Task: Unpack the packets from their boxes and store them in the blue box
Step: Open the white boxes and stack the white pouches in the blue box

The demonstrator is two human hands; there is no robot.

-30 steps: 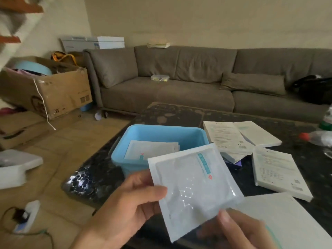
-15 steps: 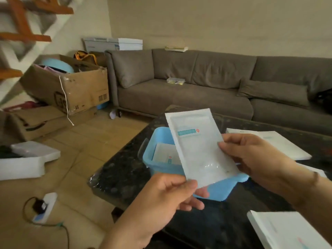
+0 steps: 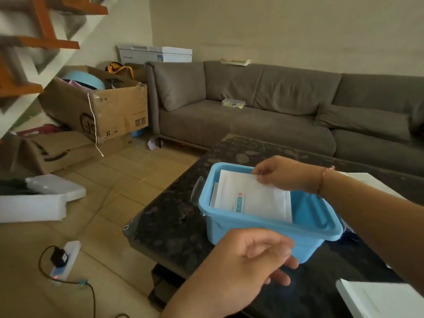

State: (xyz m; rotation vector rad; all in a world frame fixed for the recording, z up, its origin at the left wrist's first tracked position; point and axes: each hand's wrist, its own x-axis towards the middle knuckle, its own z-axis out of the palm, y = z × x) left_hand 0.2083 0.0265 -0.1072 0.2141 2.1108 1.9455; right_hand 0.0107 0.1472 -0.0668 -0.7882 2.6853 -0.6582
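Our left hand (image 3: 250, 258) hovers before the blue box (image 3: 270, 228), fingers loosely curled, holding nothing. Our right hand (image 3: 282, 173) reaches across, pinching the white packet's (image 3: 254, 196) far edge inside the box, over one other packet. The box sits on a dark speckled table (image 3: 174, 230) facing a grey sofa (image 3: 263, 111).

A light blue box (image 3: 270, 228) sits on a black tabletop (image 3: 174, 228) speckled with grey. The white packet (image 3: 259, 198) inside it carries a pale blue strip and a small red mark. Behind stands a grey-brown sofa (image 3: 263, 115) against a beige wall (image 3: 286, 28). The floor (image 3: 128, 187) is laid in tan tiles. Brown cardboard boxes (image 3: 110, 109) stand at left, one holding a light blue round object (image 3: 85, 80). A white power strip (image 3: 66, 258) shows a red light, with a black plug in it.
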